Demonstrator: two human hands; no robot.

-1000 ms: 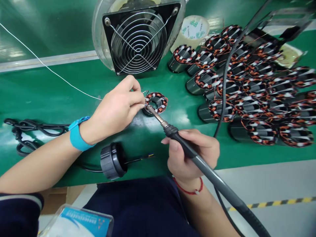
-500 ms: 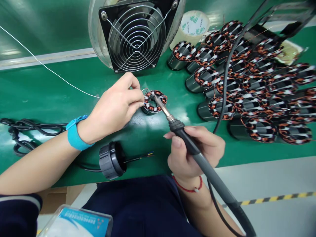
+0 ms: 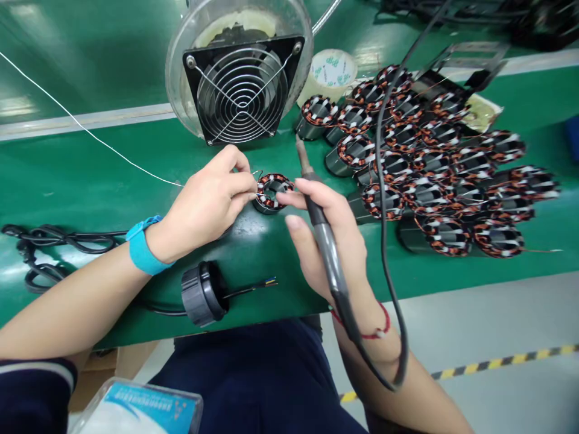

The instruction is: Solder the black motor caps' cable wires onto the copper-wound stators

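At the far left of the green-topped bench (image 3: 280,283), a coiled black power cable (image 3: 49,253) lies in loose loops, while a thin white wire (image 3: 90,135) runs across the surface to the person's left hand (image 3: 205,205), which has a bright blue wrist strap (image 3: 142,253) at the wrist. Below that hand lies a ribbed black plastic cap (image 3: 202,294) with a short multicore lead. The left fingers (image 3: 242,187) are closed in a pinch on the left edge of a white-banded, copper-wound stator ring (image 3: 275,181), which rests on the bench just beyond them. Treat this part as compact, stiff and fairly heavy for its size, with fragile windings and fine leads; take hold at the outer rim. Behind it stands a round clear housing with a black square-framed fan and wire guard (image 3: 242,96). The right hand (image 3: 348,241) cradles a black-handled soldering iron (image 3: 316,211) with its tip raised clear of the ring, one right finger (image 3: 289,198) reaching just beside the stator ring. Farther right, a roll of clear adhesive tape (image 3: 330,69) sits behind packed rows of finished-looking copper-wound stators (image 3: 425,163), crossed by the iron's black cord (image 3: 383,181), leaving tight room beside the raised tip.
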